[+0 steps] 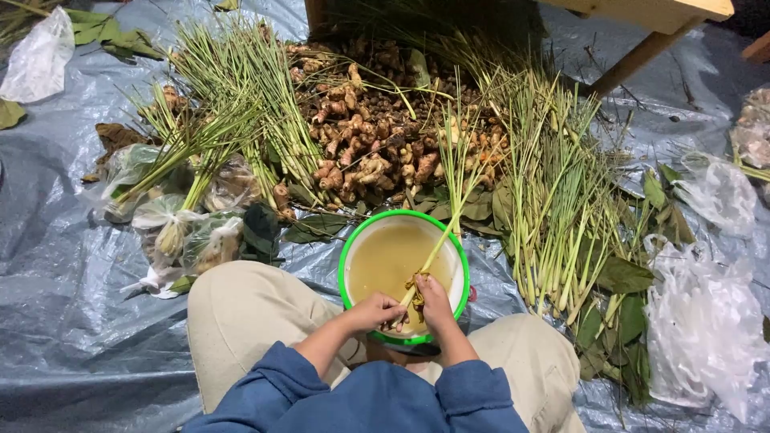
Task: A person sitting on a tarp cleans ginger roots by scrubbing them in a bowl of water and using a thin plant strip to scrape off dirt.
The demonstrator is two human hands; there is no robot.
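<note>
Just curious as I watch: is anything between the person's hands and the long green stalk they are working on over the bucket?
Nothing visible is. Both the left hand and the right hand already grip the root end of the long green lemongrass stalk, held over the cloudy water in the green-rimmed white plastic bucket.

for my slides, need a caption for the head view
Both hands, left hand and right hand, hold a lemongrass stalk over a green-rimmed bucket of murky water.

Both hands (405, 309) grip lemongrass stalk (433, 252) over green-rimmed bucket (346, 256) (murky water).
</note>
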